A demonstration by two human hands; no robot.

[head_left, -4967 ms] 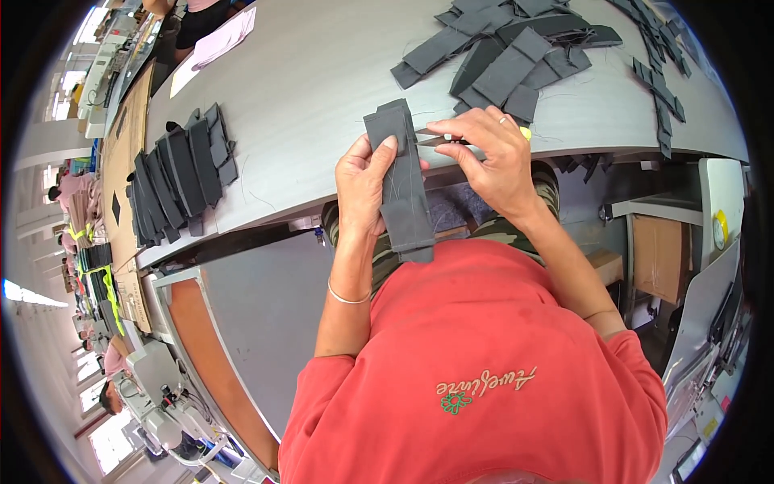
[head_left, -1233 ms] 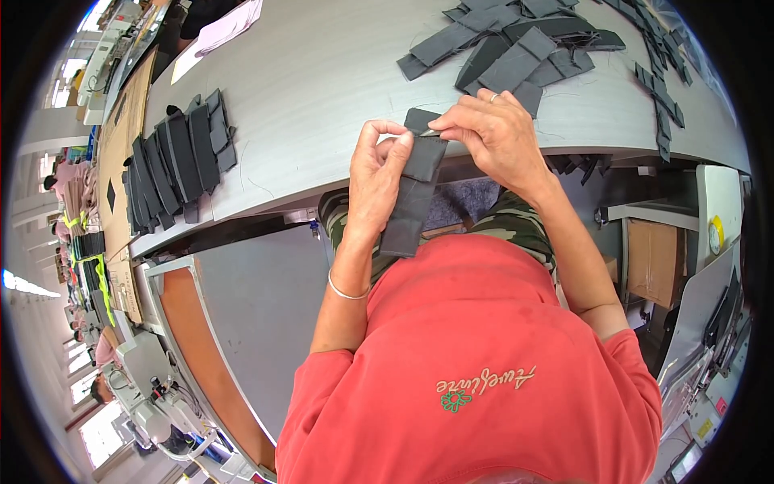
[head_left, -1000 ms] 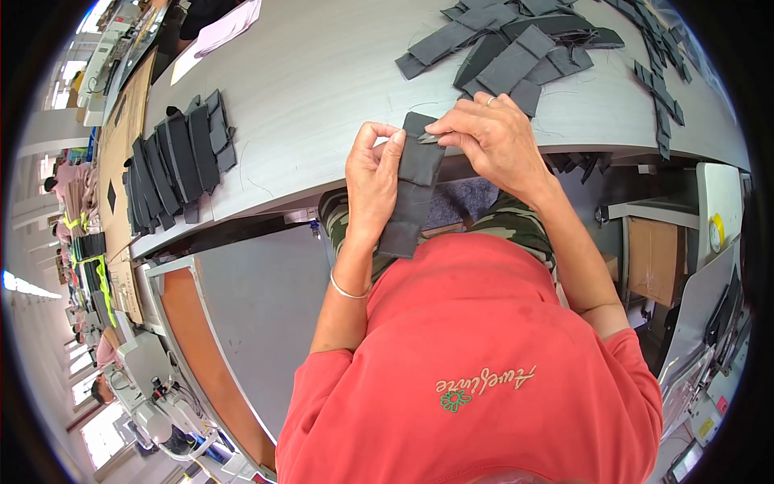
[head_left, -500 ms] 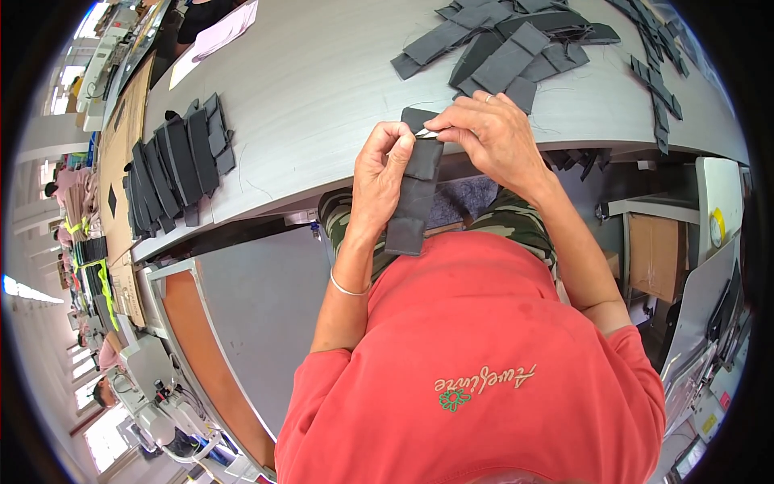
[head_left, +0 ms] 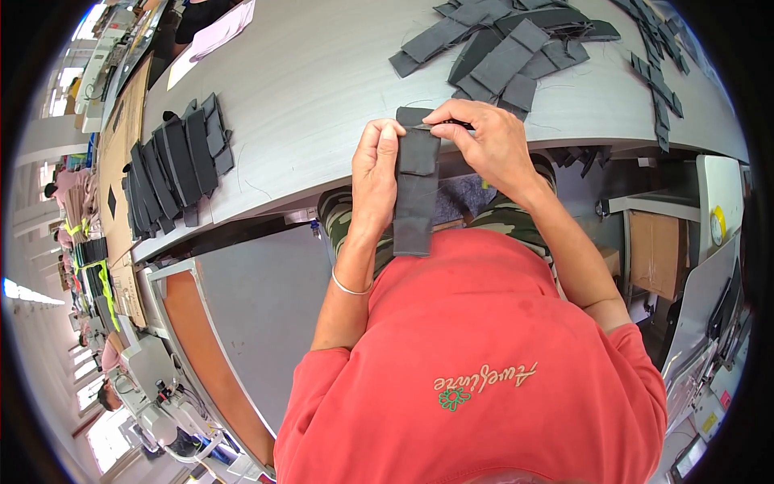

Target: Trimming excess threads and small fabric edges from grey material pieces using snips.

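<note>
My left hand (head_left: 376,165) pinches the left edge of a dark grey fabric strip (head_left: 417,194), near its top end. The strip has folded, layered sections and hangs down past the table edge toward my lap. At its upper part, my right hand (head_left: 489,143) closes its thumb and forefinger on a thin tool with a dark handle (head_left: 461,123) and a pale, metal-looking tip. That tip meets the strip at a fold; the tool's exact kind is hard to make out.
A loose heap of similar grey strips (head_left: 508,60) lies beyond my right hand. More strips (head_left: 657,81) are at the far right. A neat row of strips (head_left: 177,157) lies on the left of the table (head_left: 298,105). Below the right edge stands a cardboard box (head_left: 653,254).
The strip now hangs straighter, its lower end shifted right. My left thumb has flattened along its edge, and my right hand has turned so the tool's dark handle shows.
</note>
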